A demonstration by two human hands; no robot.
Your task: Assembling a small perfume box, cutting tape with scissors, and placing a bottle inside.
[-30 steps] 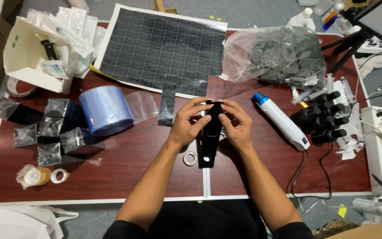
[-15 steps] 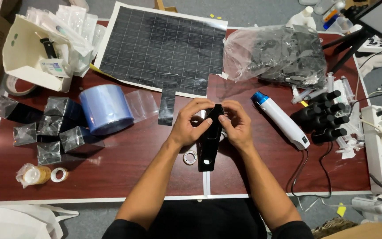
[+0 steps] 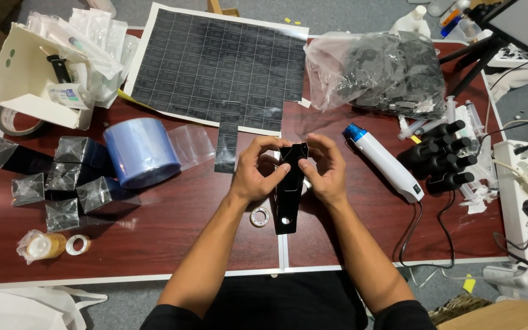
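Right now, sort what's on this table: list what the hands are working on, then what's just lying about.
In hand:
left hand and right hand, both gripping the top of the black flat piece

Lying about:
blue film roll
white heat tool
black grid sheet
bag of black parts
small tape ring
wrapped black boxes

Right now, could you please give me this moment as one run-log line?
left hand: grips black flat piece | right hand: pinches its top | piece: upright over table | nearby: white tool, tape ring
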